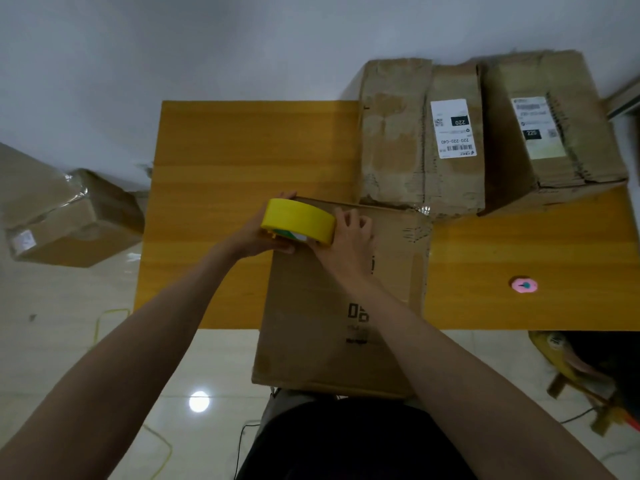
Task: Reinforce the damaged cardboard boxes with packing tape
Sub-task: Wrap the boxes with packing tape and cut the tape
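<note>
1. Left hand [258, 237]: grip clasped around the yellow tape roll [298, 220], thumb underneath and fingertips showing past the roll's far rim.
2. Yellow tape roll: held on edge over the far-left corner of the flat cardboard box [341, 299], near the centre of the view.
3. Right hand [349, 237]: touching the roll's side at 3 o'clock, fingers curled and pinched against the tape's edge; whether a tape end lies between the fingertips cannot be told.
4. Flat cardboard box: lies on the wooden worktop [242, 161], its near end overhanging the worktop's front edge toward the person.
5. Two worn boxes with shipping labels [450, 133] [550, 129]: standing side by side at 1 o'clock on the worktop, just beyond the flat box.
6. Pink round object [524, 285]: on the worktop at 3 o'clock, well apart from the boxes.
7. Taped box [74, 220]: on the tiled floor at 9 o'clock.
</note>
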Action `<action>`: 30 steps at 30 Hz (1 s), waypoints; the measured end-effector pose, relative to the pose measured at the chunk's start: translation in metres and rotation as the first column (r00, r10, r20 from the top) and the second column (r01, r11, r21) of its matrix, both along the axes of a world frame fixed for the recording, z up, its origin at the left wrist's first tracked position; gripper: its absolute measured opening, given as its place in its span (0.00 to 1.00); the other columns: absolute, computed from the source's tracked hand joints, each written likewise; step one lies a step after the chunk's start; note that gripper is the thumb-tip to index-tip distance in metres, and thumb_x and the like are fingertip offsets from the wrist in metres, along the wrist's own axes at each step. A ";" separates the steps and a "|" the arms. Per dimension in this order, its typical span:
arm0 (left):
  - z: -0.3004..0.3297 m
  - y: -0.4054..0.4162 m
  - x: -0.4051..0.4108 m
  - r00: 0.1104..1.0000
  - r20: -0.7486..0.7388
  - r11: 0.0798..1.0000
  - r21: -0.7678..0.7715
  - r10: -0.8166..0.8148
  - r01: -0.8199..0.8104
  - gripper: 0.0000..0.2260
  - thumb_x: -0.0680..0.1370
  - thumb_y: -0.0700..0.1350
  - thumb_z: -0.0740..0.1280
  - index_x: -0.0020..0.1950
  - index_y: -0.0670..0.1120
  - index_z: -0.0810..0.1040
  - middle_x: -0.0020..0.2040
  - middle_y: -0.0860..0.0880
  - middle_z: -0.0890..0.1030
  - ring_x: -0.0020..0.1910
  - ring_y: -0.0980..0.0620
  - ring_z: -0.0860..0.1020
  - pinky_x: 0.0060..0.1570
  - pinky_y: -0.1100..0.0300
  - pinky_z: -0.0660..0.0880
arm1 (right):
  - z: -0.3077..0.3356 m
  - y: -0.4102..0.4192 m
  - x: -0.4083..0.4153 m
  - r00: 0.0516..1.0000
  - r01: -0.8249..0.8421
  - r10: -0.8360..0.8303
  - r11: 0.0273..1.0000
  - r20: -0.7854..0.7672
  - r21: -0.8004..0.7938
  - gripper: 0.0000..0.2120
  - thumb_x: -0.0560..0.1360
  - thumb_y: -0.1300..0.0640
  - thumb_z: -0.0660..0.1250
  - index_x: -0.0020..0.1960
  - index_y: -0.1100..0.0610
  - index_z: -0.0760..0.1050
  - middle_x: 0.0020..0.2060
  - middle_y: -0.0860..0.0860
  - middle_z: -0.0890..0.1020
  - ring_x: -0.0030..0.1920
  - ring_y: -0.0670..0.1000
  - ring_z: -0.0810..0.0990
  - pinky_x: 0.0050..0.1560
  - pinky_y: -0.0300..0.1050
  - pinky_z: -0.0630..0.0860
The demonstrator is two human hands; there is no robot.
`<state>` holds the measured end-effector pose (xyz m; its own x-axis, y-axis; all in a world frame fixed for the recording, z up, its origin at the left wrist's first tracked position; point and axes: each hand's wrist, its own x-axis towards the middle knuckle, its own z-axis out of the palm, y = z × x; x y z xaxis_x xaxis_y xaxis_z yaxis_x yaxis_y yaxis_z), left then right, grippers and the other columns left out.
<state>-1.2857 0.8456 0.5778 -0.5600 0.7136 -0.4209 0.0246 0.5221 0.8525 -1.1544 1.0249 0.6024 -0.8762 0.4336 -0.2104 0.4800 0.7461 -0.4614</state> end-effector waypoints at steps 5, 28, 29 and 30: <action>-0.008 -0.001 -0.009 0.998 -0.012 0.998 -0.026 -0.056 0.056 0.50 0.68 0.41 0.82 0.80 0.57 0.55 0.78 0.52 0.64 0.77 0.53 0.64 0.70 0.53 0.67 | 0.007 0.002 0.000 0.999 0.003 -0.006 0.999 -0.051 -0.048 0.31 0.72 0.39 0.72 0.69 0.53 0.69 0.62 0.54 0.73 0.64 0.60 0.70 0.58 0.59 0.72; -0.003 0.003 -0.008 0.995 0.032 0.989 -0.117 -0.091 0.094 0.46 0.71 0.47 0.76 0.82 0.60 0.53 0.73 0.68 0.57 0.76 0.55 0.59 0.63 0.52 0.73 | -0.009 0.201 0.139 0.780 0.469 -0.431 0.882 -0.454 -0.032 0.25 0.69 0.80 0.60 0.64 0.67 0.72 0.60 0.68 0.74 0.55 0.58 0.70 0.42 0.42 0.59; -0.003 0.004 -0.008 0.995 0.042 0.989 -0.115 -0.090 0.095 0.46 0.71 0.47 0.76 0.82 0.60 0.53 0.73 0.69 0.57 0.76 0.55 0.59 0.62 0.52 0.73 | -0.013 0.201 0.139 0.779 0.469 -0.434 0.882 -0.452 -0.037 0.25 0.68 0.80 0.60 0.63 0.67 0.72 0.59 0.68 0.74 0.55 0.58 0.70 0.41 0.42 0.58; -0.002 0.004 -0.008 0.995 0.058 0.990 -0.112 -0.084 0.090 0.46 0.71 0.47 0.76 0.82 0.60 0.53 0.73 0.70 0.57 0.76 0.56 0.59 0.62 0.51 0.75 | -0.017 0.202 0.139 0.780 0.471 -0.437 0.881 -0.448 -0.041 0.25 0.68 0.80 0.60 0.63 0.67 0.72 0.60 0.68 0.74 0.55 0.58 0.70 0.41 0.42 0.58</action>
<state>-1.2934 0.8500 0.5753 -0.4724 0.7041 -0.5302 0.0305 0.6143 0.7885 -1.0151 1.2264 0.5857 -0.5660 0.8030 0.1866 0.5349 0.5300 -0.6580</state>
